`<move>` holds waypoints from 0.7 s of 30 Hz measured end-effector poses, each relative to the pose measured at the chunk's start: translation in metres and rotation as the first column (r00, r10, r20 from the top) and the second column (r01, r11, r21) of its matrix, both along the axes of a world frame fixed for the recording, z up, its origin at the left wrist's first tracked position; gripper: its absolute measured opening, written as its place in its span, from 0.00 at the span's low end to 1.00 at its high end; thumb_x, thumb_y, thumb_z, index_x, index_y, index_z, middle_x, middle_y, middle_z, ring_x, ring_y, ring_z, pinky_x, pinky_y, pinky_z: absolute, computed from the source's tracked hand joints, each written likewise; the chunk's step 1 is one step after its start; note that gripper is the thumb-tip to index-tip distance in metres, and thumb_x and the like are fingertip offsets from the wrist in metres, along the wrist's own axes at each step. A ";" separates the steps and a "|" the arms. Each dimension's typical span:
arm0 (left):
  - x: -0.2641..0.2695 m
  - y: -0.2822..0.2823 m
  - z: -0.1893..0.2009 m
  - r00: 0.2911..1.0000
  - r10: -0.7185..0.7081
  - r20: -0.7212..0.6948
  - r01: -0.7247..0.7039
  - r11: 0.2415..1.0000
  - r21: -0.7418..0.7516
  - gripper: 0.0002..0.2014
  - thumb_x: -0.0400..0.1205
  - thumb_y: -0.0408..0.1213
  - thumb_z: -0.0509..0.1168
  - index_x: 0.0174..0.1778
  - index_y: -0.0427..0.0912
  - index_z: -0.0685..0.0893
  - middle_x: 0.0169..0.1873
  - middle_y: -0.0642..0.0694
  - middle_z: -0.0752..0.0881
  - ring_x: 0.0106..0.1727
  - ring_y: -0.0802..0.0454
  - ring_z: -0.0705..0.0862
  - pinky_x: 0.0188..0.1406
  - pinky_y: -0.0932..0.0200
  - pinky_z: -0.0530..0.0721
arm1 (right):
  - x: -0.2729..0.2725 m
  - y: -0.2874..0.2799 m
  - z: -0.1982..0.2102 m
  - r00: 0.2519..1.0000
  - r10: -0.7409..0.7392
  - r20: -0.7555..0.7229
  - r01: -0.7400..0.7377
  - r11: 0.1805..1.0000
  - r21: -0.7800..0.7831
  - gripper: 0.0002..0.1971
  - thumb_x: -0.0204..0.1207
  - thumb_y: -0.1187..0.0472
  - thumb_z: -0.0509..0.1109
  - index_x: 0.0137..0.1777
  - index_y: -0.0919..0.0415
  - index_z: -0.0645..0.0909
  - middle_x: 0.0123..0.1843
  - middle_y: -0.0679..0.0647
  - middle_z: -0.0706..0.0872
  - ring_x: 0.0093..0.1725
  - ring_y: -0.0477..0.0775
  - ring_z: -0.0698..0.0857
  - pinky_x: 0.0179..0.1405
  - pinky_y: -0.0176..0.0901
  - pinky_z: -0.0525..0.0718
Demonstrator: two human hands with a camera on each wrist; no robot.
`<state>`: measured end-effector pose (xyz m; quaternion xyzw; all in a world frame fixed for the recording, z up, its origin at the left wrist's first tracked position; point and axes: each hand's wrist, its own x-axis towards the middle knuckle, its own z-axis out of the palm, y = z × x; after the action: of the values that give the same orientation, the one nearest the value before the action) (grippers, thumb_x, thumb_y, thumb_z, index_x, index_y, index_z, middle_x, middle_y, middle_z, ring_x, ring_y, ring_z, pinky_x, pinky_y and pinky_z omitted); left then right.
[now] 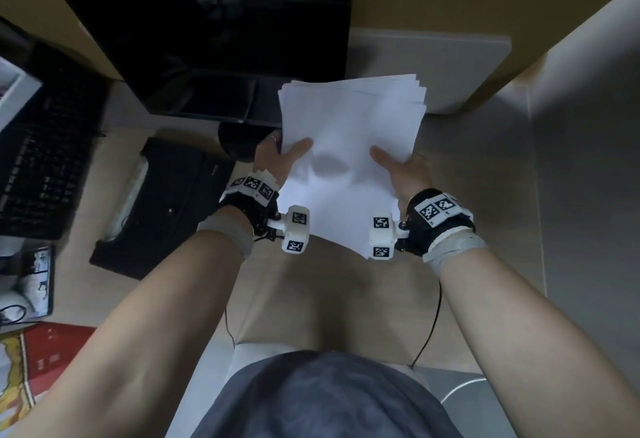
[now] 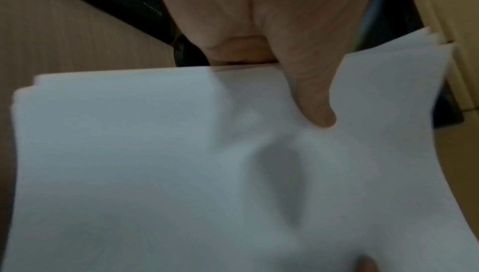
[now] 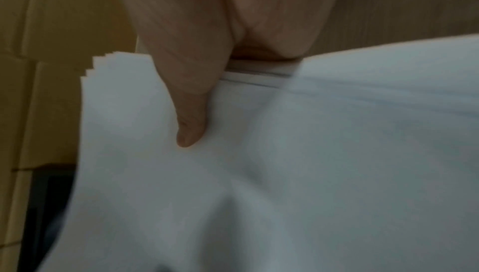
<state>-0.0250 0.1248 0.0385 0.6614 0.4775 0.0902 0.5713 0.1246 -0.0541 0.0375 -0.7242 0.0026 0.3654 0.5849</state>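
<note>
White paper stack (image 1: 349,146) was held up between both hands, off the tabletop (image 1: 346,302). Left hand (image 1: 273,160) gripped the stack's left edge, with the thumb (image 2: 316,102) pressed on the top sheet and the fingers under the stack, hidden. Right hand (image 1: 407,170) gripped the right edge the same way, thumb (image 3: 191,126) on top, fingers out of sight below. Top sheet was buckled into a soft dent between the two thumbs. Sheets were not squared: far corners fanned out past both hands, edges stepped. Near edge of the stack sat between the wrists. Both wrist views were blurred, and paper filled most of each.

Black monitor (image 1: 207,49) stood beyond the left hand, its round base (image 1: 239,143) just behind that hand's fingers. Black box (image 1: 162,202) lay on the tabletop just left of the left hand. Keyboard (image 1: 45,160) lay further left, well apart from the hands. Grey slab (image 1: 443,66) lay beyond the right hand, partly covered by the stack's far corner in the head view. Cables (image 1: 433,326) ran from the wrists back over the tabletop toward the person.
</note>
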 end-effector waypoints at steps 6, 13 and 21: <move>-0.030 -0.033 -0.040 0.927 -0.247 -0.283 0.191 0.958 -0.214 0.30 0.66 0.61 0.77 0.58 0.47 0.84 0.52 0.51 0.88 0.56 0.45 0.85 0.64 0.44 0.80 | 0.003 -0.030 -0.016 0.990 -0.061 -0.131 0.056 0.998 -0.041 0.25 0.65 0.52 0.85 0.60 0.58 0.85 0.52 0.50 0.91 0.52 0.53 0.90 0.55 0.52 0.88; -0.048 -0.083 -0.080 0.936 -0.002 -0.352 -0.070 0.979 -0.191 0.23 0.77 0.52 0.72 0.60 0.38 0.84 0.54 0.41 0.87 0.52 0.42 0.85 0.52 0.52 0.80 | -0.014 -0.079 -0.051 0.944 0.265 -0.198 -0.319 0.889 -0.330 0.35 0.80 0.45 0.70 0.79 0.67 0.67 0.71 0.52 0.76 0.72 0.62 0.76 0.65 0.47 0.75; -0.088 -0.120 -0.132 0.867 0.052 -0.495 -0.274 0.880 -0.388 0.28 0.80 0.54 0.66 0.68 0.35 0.80 0.65 0.34 0.83 0.66 0.35 0.82 0.66 0.40 0.81 | -0.059 -0.137 -0.130 0.942 0.332 -0.052 -0.297 0.749 -0.592 0.16 0.84 0.50 0.57 0.65 0.53 0.80 0.63 0.57 0.86 0.58 0.60 0.83 0.61 0.48 0.78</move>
<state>-0.1133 0.0051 -0.0937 0.4705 0.6649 -0.1357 0.5640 0.0651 -0.1908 -0.0927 -0.8700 -0.0223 0.4186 0.2596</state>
